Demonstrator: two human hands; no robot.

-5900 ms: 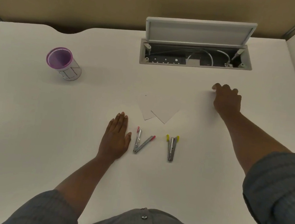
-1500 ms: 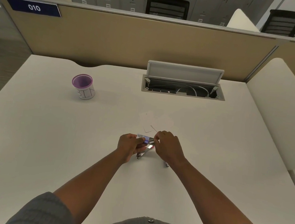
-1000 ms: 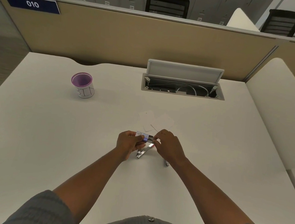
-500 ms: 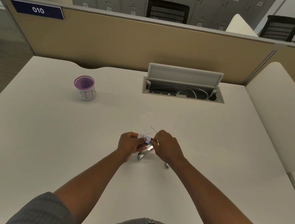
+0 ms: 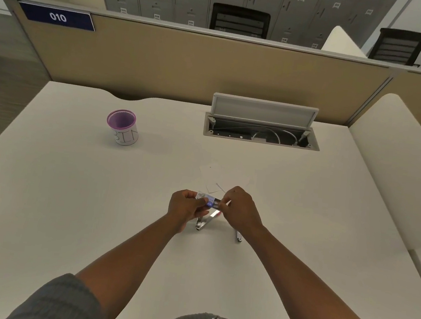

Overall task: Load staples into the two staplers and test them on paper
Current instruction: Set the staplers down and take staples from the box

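Observation:
A small staple box (image 5: 208,200) with a blue end is held just above the white desk between both hands. My left hand (image 5: 187,206) grips its left end. My right hand (image 5: 240,208) pinches its right end with the fingertips. Under the hands lie two slim metal staplers: the pink-tipped stapler (image 5: 206,219) lies open in a V, and only the rear end of the other stapler (image 5: 238,236) shows below my right wrist. Small white sheets of paper (image 5: 224,176) lie just beyond the hands.
A purple-rimmed cup (image 5: 123,127) labelled BIN stands at the far left. An open cable hatch (image 5: 262,124) with its lid up sits at the desk's back, before a tan partition (image 5: 214,68). A white curved divider (image 5: 397,165) bounds the right side.
My hands have stayed over the staplers with the small box between them, shifting only slightly. About six seconds ago both hands lay apart on the desk and held nothing.

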